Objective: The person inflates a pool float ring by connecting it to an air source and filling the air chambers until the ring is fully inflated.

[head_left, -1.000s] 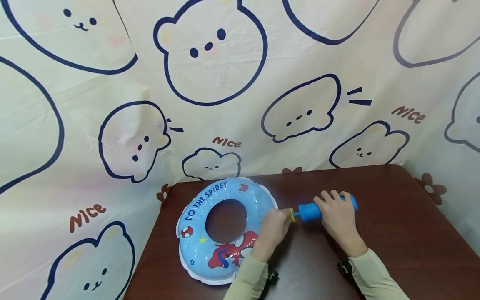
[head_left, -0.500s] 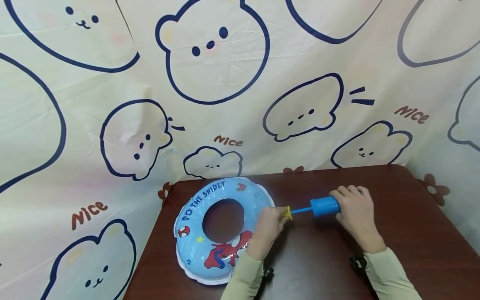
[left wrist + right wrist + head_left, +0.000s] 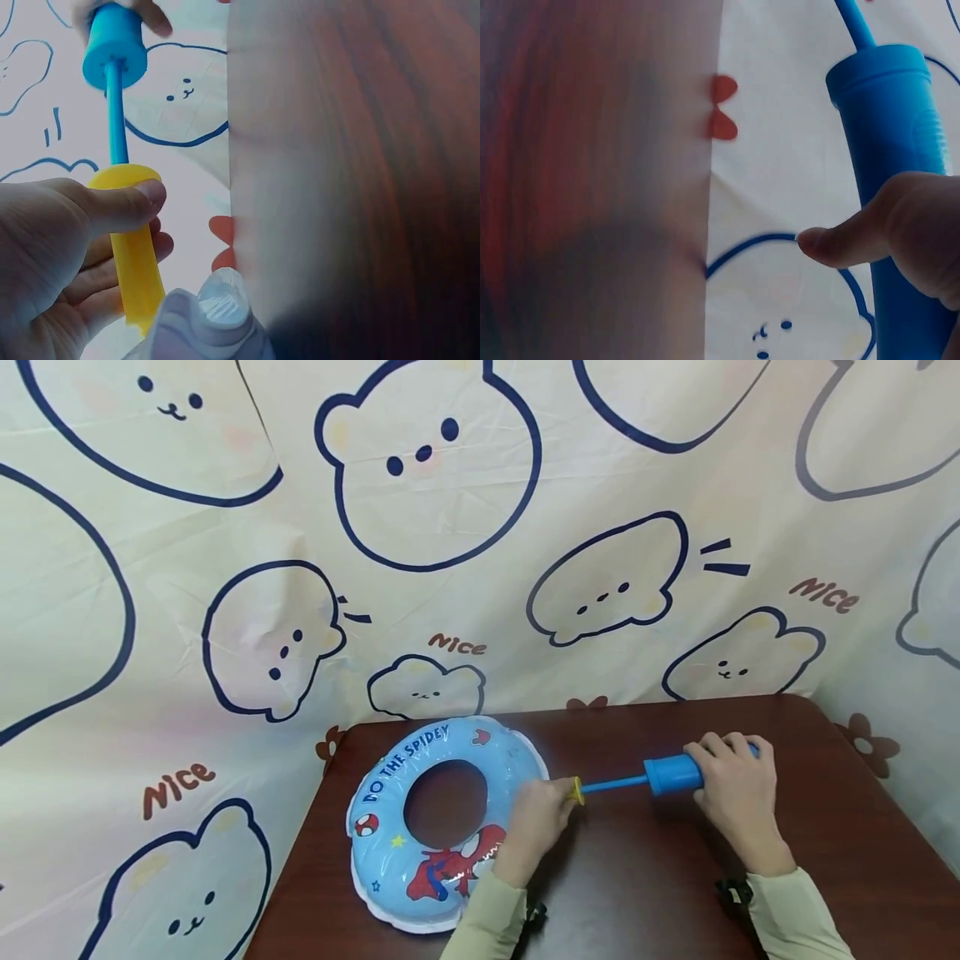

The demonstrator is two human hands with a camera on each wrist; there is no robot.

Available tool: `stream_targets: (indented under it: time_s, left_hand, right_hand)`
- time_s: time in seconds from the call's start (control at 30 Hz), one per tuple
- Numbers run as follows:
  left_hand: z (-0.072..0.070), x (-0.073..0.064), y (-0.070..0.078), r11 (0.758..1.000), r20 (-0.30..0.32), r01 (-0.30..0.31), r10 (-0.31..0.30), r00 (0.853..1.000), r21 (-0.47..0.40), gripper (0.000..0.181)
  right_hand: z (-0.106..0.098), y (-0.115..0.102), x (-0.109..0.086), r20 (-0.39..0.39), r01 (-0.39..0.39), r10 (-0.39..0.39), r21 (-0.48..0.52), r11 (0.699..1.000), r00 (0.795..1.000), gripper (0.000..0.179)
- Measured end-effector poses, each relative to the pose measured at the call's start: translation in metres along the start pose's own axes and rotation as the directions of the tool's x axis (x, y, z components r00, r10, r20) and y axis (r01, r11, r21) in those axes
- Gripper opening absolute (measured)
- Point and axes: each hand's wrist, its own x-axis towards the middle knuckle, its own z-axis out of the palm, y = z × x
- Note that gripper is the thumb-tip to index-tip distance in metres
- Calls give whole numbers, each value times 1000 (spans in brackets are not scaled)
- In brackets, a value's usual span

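Backdrop: cream fabric sheet (image 3: 480, 602) printed with dark blue animal outlines, brown lettering and brown flowers, filling the far side and both flanks;
Table: dark reddish-brown, wood-grained top with rounded far corners (image 3: 622, 885), set before the backdrop;
Swim ring: round, light blue, glossy inflatable plastic with red and blue figure and dark lettering (image 3: 390, 885), at left on the table, its right part overlapped by the left hand, contact between the two not determinable;
Hand pump: blue plastic cylinder (image 3: 675, 774), right of the swim ring, held crosswise, barrel to the right;
Sleeves: pair, pale green cloth (image 3: 798, 914), at the near edge of the scene;
Right hand (image 3: 738, 797): fingers wrapped over the barrel, thumb along its near side;
Left hand (image 3: 538, 822): thumb and fingers curled about the handle;
Handle: yellow plastic, flanged and tapering (image 3: 137, 262), at the pump's left end;
Rod: slim, straight, blue (image 3: 615, 784), exposed between handle and barrel;
Wrist devices: pair, small, black (image 3: 735, 891), one just beside each cuff
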Motion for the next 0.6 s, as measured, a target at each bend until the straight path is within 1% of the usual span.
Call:
stream_targets:
  time_s: [0.07, 0.2, 0.3, 0.43, 0.53, 0.6]
  left_hand:
    - [2, 0, 3, 1000, -7, -14, 14, 1000, 7, 15]
    - [5, 0, 5, 1000, 4, 4, -4, 1000, 12, 14]
    - [7, 0, 7, 1000, 7, 6, -6, 1000, 7, 13]
    - [8, 0, 8, 1000, -2, -3, 3, 1000, -21, 12]
    - [8, 1, 10, 999, -5, -10, 10, 1000, -40, 11]
    - [9, 1, 12, 999, -3, -17, 16, 1000, -35, 13]
  right_hand:
    - [3, -6, 0, 6, 13, -13, -3, 1000, 1000, 55]
    - [9, -21, 0, 23, 41, -40, -7, 999, 999, 55]
    - [13, -33, 1, 27, 57, -57, -13, 998, 998, 54]
    - [18, -48, 3, 18, 79, -78, -12, 997, 997, 53]
    - [21, -58, 4, 7, 97, -97, -12, 995, 995, 48]
    - [23, -63, 4, 5, 110, -110, -15, 994, 994, 45]
